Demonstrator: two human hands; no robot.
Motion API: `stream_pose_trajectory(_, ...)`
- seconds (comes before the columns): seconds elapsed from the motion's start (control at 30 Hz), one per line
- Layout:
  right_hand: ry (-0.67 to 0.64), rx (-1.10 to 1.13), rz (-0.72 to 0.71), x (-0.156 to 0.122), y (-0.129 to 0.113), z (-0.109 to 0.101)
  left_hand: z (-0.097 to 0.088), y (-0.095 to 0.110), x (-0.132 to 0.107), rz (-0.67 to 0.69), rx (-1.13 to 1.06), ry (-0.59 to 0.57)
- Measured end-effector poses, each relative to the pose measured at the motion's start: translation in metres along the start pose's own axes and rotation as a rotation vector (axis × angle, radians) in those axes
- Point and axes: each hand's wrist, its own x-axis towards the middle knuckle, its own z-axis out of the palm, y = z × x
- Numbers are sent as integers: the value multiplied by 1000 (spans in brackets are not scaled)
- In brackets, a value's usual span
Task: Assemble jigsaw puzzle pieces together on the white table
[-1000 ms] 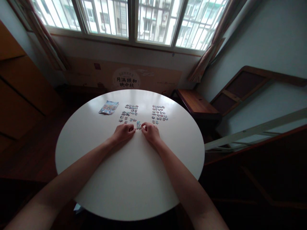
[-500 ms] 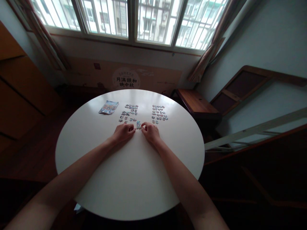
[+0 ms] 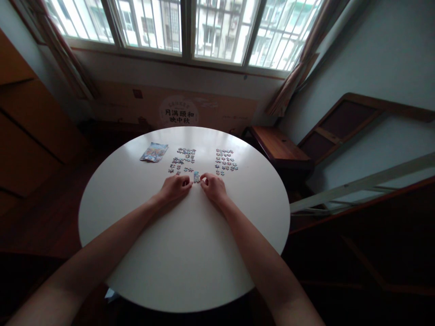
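A small block of joined jigsaw pieces (image 3: pixel 196 176) lies on the white round table (image 3: pixel 190 253), between my two hands. My left hand (image 3: pixel 175 186) rests at its left side, fingers curled in, thumb and forefinger tips against its lower left edge. From the right, my right hand (image 3: pixel 214 186) pinches with thumb and forefinger at the lower right edge, at a jigsaw piece mostly covered by the fingertips. Beyond my left hand are loose jigsaw pieces (image 3: pixel 186 151) in uneven rows. Another group of loose jigsaw pieces (image 3: pixel 226 159) lies in rows beyond my right hand.
A printed picture sheet or packet (image 3: pixel 154 152) lies at the table's far left. Past the far right edge stands a wooden stool or bench (image 3: pixel 280 144). Behind the table are a printed cardboard panel (image 3: pixel 210 106) and barred windows (image 3: pixel 220 31).
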Motion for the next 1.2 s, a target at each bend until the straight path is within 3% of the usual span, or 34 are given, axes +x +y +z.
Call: stream_pose_trajectory(1.2, -3, -1, -1, 1, 2, 1, 2, -1, 0, 4, -5, 10)
